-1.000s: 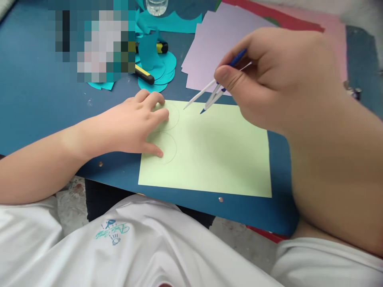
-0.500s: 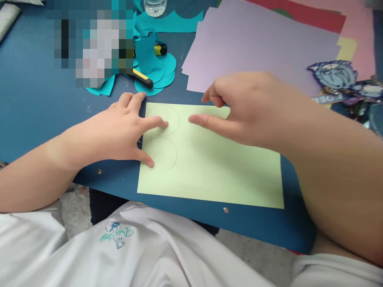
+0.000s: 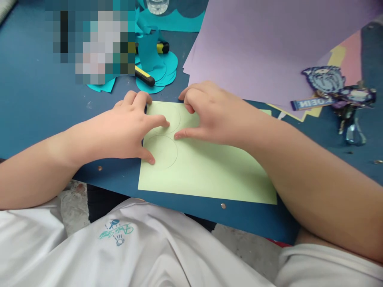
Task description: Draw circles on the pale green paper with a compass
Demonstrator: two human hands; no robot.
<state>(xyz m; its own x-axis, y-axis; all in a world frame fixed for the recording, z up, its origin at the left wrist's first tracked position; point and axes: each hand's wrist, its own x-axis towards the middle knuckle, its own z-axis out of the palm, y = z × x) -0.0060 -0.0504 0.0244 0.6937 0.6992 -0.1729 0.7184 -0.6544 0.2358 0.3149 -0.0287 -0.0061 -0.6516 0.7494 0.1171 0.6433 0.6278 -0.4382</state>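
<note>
A light green sheet of paper point(image 3: 215, 167) lies on the blue table point(image 3: 36, 107) in front of me, with two pencilled circles point(image 3: 166, 151) near its left edge. My left hand point(image 3: 125, 127) rests on that left edge, fingers spread and pressing the sheet down beside the circles. My right hand point(image 3: 215, 115) is at the sheet's far edge. Its fingers curl over that edge and its thumb lies flat on the paper, pointing at the circles. The compass seen earlier is out of sight.
Purple sheets point(image 3: 263, 52) overlap the green sheet's far right corner. Teal cut-out circles point(image 3: 158, 67) and yellow-black markers point(image 3: 143, 75) lie at the back, with a glass point(image 3: 157, 6) behind them. A keyring with a printed charm point(image 3: 329, 87) lies at the right.
My right hand has put away the compass it held a second ago and come down onto the green sheet's far edge. The purple sheets have slid closer. My left hand has stayed in place.
</note>
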